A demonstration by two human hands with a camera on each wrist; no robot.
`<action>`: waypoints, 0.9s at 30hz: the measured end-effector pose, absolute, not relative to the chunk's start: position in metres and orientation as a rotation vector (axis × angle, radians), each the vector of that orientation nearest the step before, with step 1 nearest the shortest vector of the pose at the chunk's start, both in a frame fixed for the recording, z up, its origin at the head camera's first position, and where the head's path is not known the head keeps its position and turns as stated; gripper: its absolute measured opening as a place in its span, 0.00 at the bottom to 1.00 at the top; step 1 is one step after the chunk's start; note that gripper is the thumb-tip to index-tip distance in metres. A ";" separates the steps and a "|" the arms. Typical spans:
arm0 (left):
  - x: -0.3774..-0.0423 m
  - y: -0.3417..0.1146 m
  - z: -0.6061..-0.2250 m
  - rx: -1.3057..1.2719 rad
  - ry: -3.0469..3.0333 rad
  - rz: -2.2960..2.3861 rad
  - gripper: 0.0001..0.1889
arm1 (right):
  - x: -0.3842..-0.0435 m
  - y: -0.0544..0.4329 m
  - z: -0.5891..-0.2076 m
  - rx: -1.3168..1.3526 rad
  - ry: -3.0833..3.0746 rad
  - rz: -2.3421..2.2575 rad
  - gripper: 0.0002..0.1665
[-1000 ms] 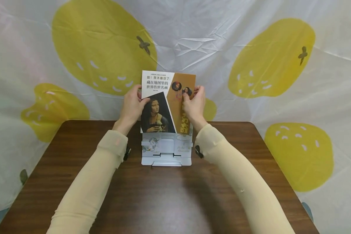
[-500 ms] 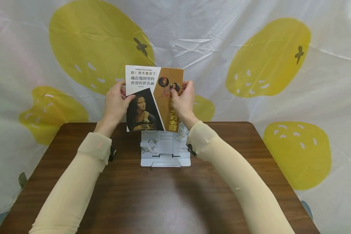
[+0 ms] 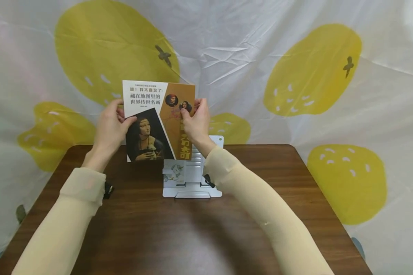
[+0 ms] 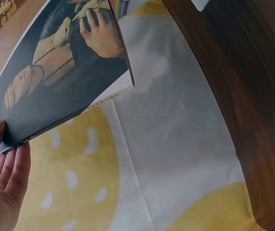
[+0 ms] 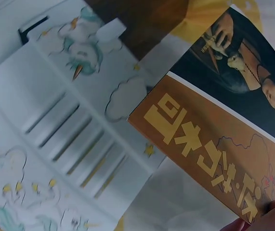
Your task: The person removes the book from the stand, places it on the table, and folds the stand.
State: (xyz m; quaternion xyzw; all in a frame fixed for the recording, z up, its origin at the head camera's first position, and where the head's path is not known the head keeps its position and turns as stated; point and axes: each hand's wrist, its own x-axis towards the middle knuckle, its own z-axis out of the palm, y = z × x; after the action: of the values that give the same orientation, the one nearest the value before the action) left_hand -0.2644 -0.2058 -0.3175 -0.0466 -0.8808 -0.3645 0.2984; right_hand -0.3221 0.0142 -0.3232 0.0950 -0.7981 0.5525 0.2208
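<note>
While in the grip of left hand [image 3: 109,124] and right hand [image 3: 197,123], “世界传世名画” book [image 3: 158,121].

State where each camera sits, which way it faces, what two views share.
Head: on the head, facing forward and down at book, stand and table; left hand, right hand and sleeves show.
Left wrist: worn there, facing book, backdrop and table edge; left hand at lower left, some of right hand at top left.
Right wrist: worn there, facing stand and book; right hand at lower right, a sliver of left hand at far right.
Head and right wrist share the stand.
</note>
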 end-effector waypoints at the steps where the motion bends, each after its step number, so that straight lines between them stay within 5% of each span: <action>1: -0.262 -0.209 -0.318 -0.123 -2.340 -0.962 0.23 | -0.321 0.011 -0.324 0.268 -2.200 1.532 0.19; 27: -0.221 -0.275 -0.354 -0.012 -2.417 -0.794 0.23 | -0.290 -0.057 -0.368 0.317 -2.218 1.658 0.15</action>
State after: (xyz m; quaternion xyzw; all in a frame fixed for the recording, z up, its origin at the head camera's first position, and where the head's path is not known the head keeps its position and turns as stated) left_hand -0.2209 -0.2754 -0.3535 -0.0046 -0.9079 -0.2983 0.2944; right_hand -0.2895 -0.0568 -0.3675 0.1119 -0.7834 0.5854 0.1762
